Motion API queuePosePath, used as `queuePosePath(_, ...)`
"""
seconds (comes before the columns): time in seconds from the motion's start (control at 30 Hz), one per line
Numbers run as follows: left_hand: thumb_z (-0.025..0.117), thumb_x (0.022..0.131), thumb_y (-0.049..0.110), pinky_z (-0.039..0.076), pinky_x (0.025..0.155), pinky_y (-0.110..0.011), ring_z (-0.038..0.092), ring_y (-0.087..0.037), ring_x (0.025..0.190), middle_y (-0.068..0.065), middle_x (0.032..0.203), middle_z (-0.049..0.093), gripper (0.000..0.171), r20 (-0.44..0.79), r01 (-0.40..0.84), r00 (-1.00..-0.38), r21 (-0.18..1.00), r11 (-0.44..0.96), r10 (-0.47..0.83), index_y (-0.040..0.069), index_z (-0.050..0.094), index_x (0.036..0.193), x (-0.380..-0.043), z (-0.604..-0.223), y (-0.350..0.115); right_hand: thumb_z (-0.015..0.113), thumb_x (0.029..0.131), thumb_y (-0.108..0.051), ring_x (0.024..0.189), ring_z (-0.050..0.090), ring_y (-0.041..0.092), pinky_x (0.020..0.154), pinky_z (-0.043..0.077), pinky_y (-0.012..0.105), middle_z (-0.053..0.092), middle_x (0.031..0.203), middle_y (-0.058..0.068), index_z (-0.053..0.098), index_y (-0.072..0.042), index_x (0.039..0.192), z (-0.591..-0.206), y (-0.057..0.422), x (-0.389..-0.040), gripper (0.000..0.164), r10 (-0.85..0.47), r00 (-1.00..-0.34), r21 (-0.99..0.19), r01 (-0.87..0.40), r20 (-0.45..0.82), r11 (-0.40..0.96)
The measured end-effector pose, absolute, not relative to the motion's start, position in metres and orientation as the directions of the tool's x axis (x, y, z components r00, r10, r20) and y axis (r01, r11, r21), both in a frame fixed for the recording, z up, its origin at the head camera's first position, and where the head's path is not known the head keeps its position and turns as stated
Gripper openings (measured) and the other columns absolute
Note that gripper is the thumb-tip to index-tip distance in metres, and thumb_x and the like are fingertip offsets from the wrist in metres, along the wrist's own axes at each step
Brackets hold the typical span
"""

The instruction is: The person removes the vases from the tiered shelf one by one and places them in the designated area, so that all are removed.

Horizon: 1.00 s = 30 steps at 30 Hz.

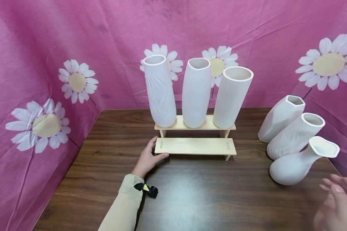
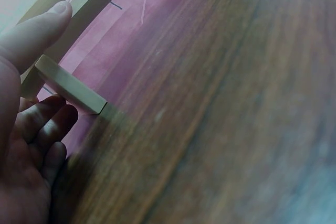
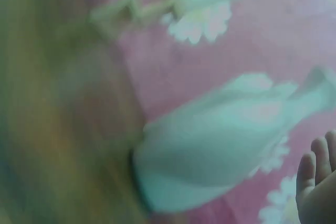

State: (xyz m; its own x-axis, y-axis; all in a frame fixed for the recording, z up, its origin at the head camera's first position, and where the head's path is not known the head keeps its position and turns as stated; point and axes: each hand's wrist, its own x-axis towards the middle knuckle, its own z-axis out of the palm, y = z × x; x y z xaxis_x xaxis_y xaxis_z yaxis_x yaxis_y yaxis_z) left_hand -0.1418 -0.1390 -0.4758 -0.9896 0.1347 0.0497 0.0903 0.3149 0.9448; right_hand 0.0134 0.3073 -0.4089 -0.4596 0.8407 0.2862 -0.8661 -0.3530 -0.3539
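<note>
My left hand (image 1: 146, 159) holds the left end of the lower board of a two-step wooden stand (image 1: 195, 146). Its thumb lies along the front edge, and in the left wrist view the fingers curl by the stand's leg (image 2: 71, 85). On the upper step stand a wavy-ribbed white vase (image 1: 161, 91), a smooth white vase (image 1: 196, 93) and a finely ribbed white vase (image 1: 232, 98). My right hand (image 1: 339, 202), fingers apart and holding nothing, is at the lower right, near a round-bellied white vase (image 1: 290, 168) with a flared mouth.
Behind that vase, at the table's right side, stand a swirl-ribbed white vase (image 1: 295, 136) and a faceted white vase (image 1: 280, 118). The brown wooden table (image 1: 191, 199) backs onto a pink cloth (image 1: 118, 48) printed with daisies, which also hangs along both sides.
</note>
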Motion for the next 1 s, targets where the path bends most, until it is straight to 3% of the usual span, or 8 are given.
queuePosePath(0.07, 0.087, 0.079, 0.017, 0.033, 0.111, -0.048, 0.053, -0.026, 0.126, -0.013, 0.139, 0.059, 0.093, 0.054, 0.093, -0.990, 0.944, 0.316, 0.132, 0.005, 0.034, 0.154, -0.142, -0.475, -0.140, 0.030, 0.086, 0.028, 0.074, 0.066, 0.047, 0.067, 0.058, 0.045, 0.060, 0.093, 0.044, 0.045, 0.030, 0.106, -0.403, 0.298, 0.017, 0.025, 0.753, -0.527, -0.166, -0.847, 0.394, -0.505)
queuePosePath(0.13, 0.087, 0.079, 0.018, 0.033, 0.111, -0.049, 0.053, -0.027, 0.126, -0.014, 0.139, 0.060, 0.093, 0.055, 0.094, -0.990, 0.943, 0.319, 0.130, 0.005, 0.034, 0.154, -0.142, -0.475, -0.141, 0.029, 0.089, 0.020, 0.088, 0.064, 0.055, 0.078, 0.056, 0.051, 0.055, 0.104, 0.049, 0.041, 0.032, 0.112, -0.397, 0.289, 0.017, 0.029, 0.569, -0.599, -0.062, -0.717, 0.564, -0.694)
queuePosePath(0.23, 0.087, 0.079, 0.018, 0.031, 0.112, -0.048, 0.053, -0.027, 0.127, -0.013, 0.139, 0.059, 0.094, 0.043, 0.082, -0.991, 0.943, 0.324, 0.124, 0.005, 0.033, 0.155, -0.142, -0.476, -0.141, 0.026, 0.096, 0.006, 0.116, 0.053, 0.058, 0.100, 0.046, 0.053, 0.046, 0.126, 0.050, 0.035, 0.031, 0.127, -0.392, 0.274, 0.009, 0.041, 0.213, -0.607, -0.141, -0.481, 0.766, -0.865)
queuePosePath(0.3, 0.087, 0.080, 0.018, 0.031, 0.113, -0.048, 0.053, -0.026, 0.128, -0.013, 0.139, 0.059, 0.094, 0.036, 0.073, -0.992, 0.943, 0.324, 0.120, 0.005, 0.033, 0.155, -0.141, -0.477, -0.141, 0.022, 0.101, -0.006, 0.130, 0.043, 0.054, 0.108, 0.037, 0.051, 0.040, 0.139, 0.046, 0.032, 0.026, 0.137, -0.392, 0.266, 0.003, 0.049, 0.016, -0.599, -0.256, -0.367, 0.801, -0.894)
queuePosePath(0.43, 0.087, 0.080, 0.018, 0.029, 0.114, -0.048, 0.052, -0.026, 0.129, -0.014, 0.139, 0.059, 0.094, 0.034, 0.073, -0.992, 0.944, 0.322, 0.123, 0.005, 0.032, 0.155, -0.141, -0.477, -0.140, 0.013, 0.105, -0.023, 0.138, 0.034, 0.049, 0.114, 0.027, 0.050, 0.036, 0.146, 0.039, 0.030, 0.018, 0.145, -0.394, 0.257, -0.003, 0.060, -0.189, -0.701, -0.359, -0.102, 0.688, -0.928)
queuePosePath(0.6, 0.087, 0.080, 0.015, 0.028, 0.115, -0.048, 0.052, -0.027, 0.129, -0.014, 0.139, 0.059, 0.094, 0.042, 0.080, -0.991, 0.946, 0.314, 0.126, 0.004, 0.032, 0.155, -0.141, -0.476, -0.138, 0.022, 0.105, -0.038, 0.134, 0.035, 0.045, 0.115, 0.024, 0.050, 0.041, 0.139, 0.033, 0.043, 0.013, 0.138, -0.391, 0.251, -0.006, 0.064, -0.292, -0.853, -0.159, 0.247, 0.433, -0.956)
queuePosePath(0.73, 0.087, 0.080, 0.015, 0.029, 0.114, -0.048, 0.053, -0.027, 0.128, -0.014, 0.139, 0.060, 0.093, 0.040, 0.080, -0.991, 0.945, 0.318, 0.129, 0.004, 0.033, 0.155, -0.141, -0.474, -0.138, 0.028, 0.105, -0.044, 0.130, 0.038, 0.042, 0.113, 0.027, 0.049, 0.044, 0.133, 0.029, 0.047, 0.010, 0.131, -0.387, 0.245, -0.013, 0.064, -0.335, -0.881, -0.066, 0.333, 0.335, -0.941)
queuePosePath(1.0, 0.087, 0.079, 0.016, 0.033, 0.111, -0.046, 0.054, -0.026, 0.126, -0.013, 0.137, 0.061, 0.092, 0.043, 0.083, -0.991, 0.940, 0.332, 0.124, 0.006, 0.035, 0.154, -0.142, -0.476, -0.138, 0.030, 0.105, -0.048, 0.126, 0.041, 0.041, 0.109, 0.030, 0.046, 0.047, 0.130, 0.027, 0.049, 0.008, 0.128, -0.384, 0.238, -0.024, 0.063, -0.377, -0.880, -0.046, 0.380, 0.289, -0.924)
